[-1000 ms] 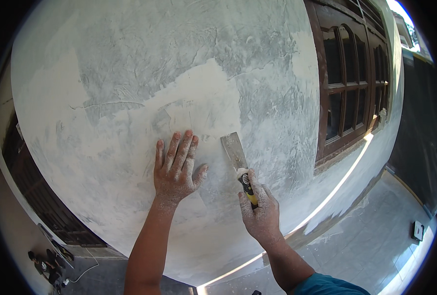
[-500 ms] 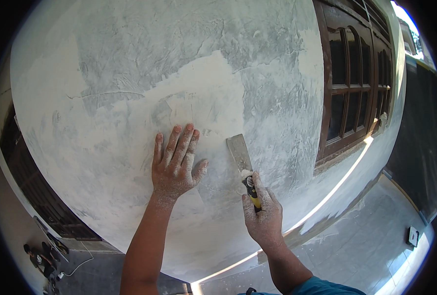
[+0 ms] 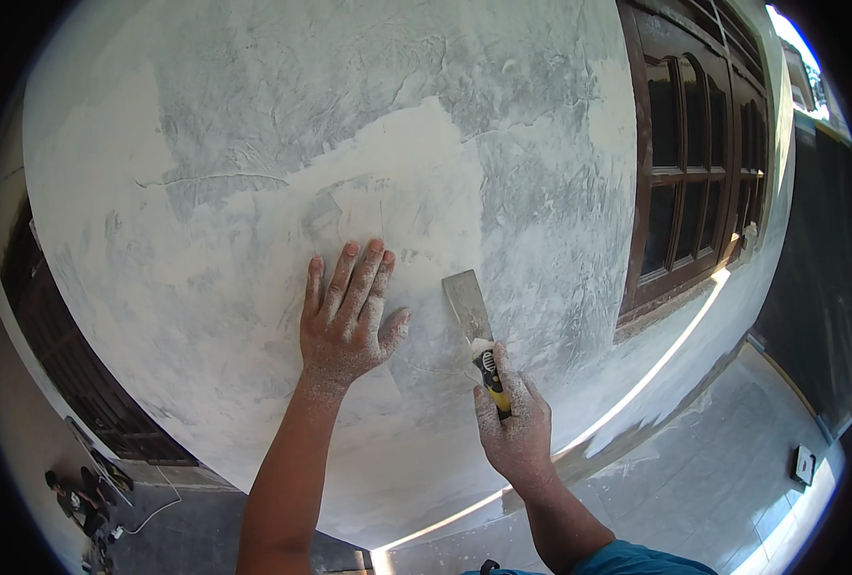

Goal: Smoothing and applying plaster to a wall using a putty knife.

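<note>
My left hand (image 3: 344,326), dusted with white powder, lies on the pale plastered wall (image 3: 234,259), fingers extended and apart. To its right my right hand (image 3: 514,431) grips a putty knife (image 3: 466,305) with a wide metal blade and a black and yellow handle. The blade is against or very close to the wall, pointing upward, near the edge of a whiter patch of plaster (image 3: 416,182). Rough grey areas and thin raised ridges show around that patch.
A brown wooden window (image 3: 684,216) is at right, beside a dark panel (image 3: 814,278). A dark grille (image 3: 90,374) is at left. Below are tiled flooring (image 3: 723,460), a small object (image 3: 801,465), a white cable (image 3: 153,517) and another person (image 3: 71,503) at lower left.
The putty knife and my right hand have slid a little downward on the wall. My left hand keeps about the same spot on the plaster, while the whole view has shifted slightly.
</note>
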The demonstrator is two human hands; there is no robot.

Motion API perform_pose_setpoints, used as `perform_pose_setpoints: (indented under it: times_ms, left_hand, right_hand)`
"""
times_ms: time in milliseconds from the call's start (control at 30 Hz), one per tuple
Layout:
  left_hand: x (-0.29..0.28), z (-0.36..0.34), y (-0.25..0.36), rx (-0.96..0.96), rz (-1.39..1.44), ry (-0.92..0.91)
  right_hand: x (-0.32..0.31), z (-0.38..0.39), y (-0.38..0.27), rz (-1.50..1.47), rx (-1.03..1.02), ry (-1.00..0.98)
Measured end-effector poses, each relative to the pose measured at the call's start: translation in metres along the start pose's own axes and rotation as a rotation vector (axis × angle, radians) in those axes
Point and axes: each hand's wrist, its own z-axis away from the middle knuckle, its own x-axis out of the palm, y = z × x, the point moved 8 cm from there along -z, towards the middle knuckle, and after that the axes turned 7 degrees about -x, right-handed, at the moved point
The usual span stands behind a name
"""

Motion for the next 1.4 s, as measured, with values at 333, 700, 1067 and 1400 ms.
perform_pose_setpoints:
  times_ms: [333, 700, 1067, 1400]
  left_hand:
    - [-0.004, -0.002, 0.0, -0.003, 0.019, 0.007]
    - [-0.006, 0.0, 0.002, -0.007, 0.026, 0.01]
    - [-0.005, 0.0, -0.001, -0.021, 0.015, -0.015]
    - [-0.005, 0.0, 0.001, -0.016, 0.007, 0.005]
  right_hand:
    - [-0.003, -0.006, -0.004, 0.035, -0.049, 0.048]
    - [-0.005, -0.02, -0.014, 0.008, 0.005, 0.035]
    - [-0.01, -0.013, -0.007, 0.023, -0.012, 0.049]
    - [-0.013, -0.001, 0.004, 0.013, -0.009, 0.041]
